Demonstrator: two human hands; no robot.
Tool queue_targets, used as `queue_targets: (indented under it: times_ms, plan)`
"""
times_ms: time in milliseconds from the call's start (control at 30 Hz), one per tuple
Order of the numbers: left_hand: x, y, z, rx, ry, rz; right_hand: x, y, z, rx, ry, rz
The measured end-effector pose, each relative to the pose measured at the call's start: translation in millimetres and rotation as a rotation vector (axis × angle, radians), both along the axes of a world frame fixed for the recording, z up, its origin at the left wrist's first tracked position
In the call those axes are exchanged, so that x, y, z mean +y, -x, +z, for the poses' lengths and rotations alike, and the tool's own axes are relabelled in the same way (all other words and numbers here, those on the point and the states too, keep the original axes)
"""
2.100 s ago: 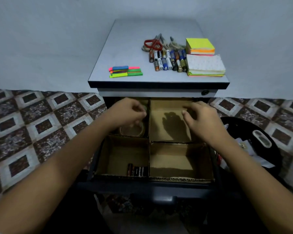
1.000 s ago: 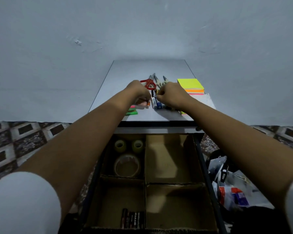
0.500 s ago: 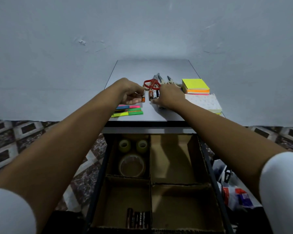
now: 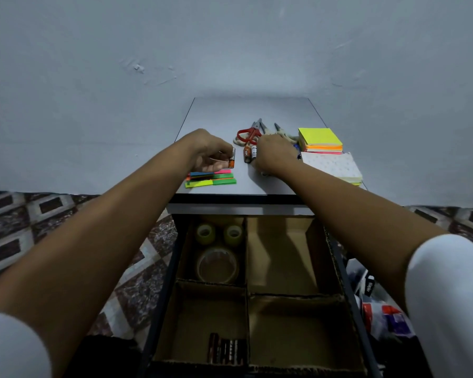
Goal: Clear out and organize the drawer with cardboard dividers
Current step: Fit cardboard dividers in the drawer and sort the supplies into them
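Observation:
The open drawer (image 4: 342,271) below the cabinet top holds cardboard dividers (image 4: 247,291) that split it into four cells. Tape rolls (image 4: 217,264) lie in the far left cell and several batteries (image 4: 225,350) in the near left cell; both right cells hold nothing. On the cabinet top (image 4: 246,113), my left hand (image 4: 210,155) is closed on a battery (image 4: 232,159) above the coloured sticky flags (image 4: 210,178). My right hand (image 4: 272,155) rests over the row of loose batteries (image 4: 249,154), covering most of them; whether it grips any cannot be seen.
Red-handled scissors (image 4: 247,133) and another pair lie behind the batteries. Sticky-note pads (image 4: 320,140) and a white dotted pad (image 4: 332,166) sit at the right of the top. A heap of bags and packets (image 4: 377,309) lies on the floor right of the drawer. Patterned tiles cover the floor.
Both hands rose from the drawer's far cells to the cabinet top. The left hand then drew back a little to the left with a battery; the right hand stays over the battery row.

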State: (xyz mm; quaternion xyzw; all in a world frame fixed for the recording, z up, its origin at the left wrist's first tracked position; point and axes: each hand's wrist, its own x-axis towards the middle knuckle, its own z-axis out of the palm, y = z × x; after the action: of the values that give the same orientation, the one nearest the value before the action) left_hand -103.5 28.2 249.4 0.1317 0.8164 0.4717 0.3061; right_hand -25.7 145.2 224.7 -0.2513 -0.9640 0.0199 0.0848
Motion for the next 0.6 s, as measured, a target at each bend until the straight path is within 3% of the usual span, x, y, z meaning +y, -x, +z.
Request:
queue_targets:
  times_ms: [600]
  plan:
    - [-10.1,1.0,-5.6,-0.024,-0.056,0.030,4.7,-3.5,-2.1,0.113,0.115,0.040]
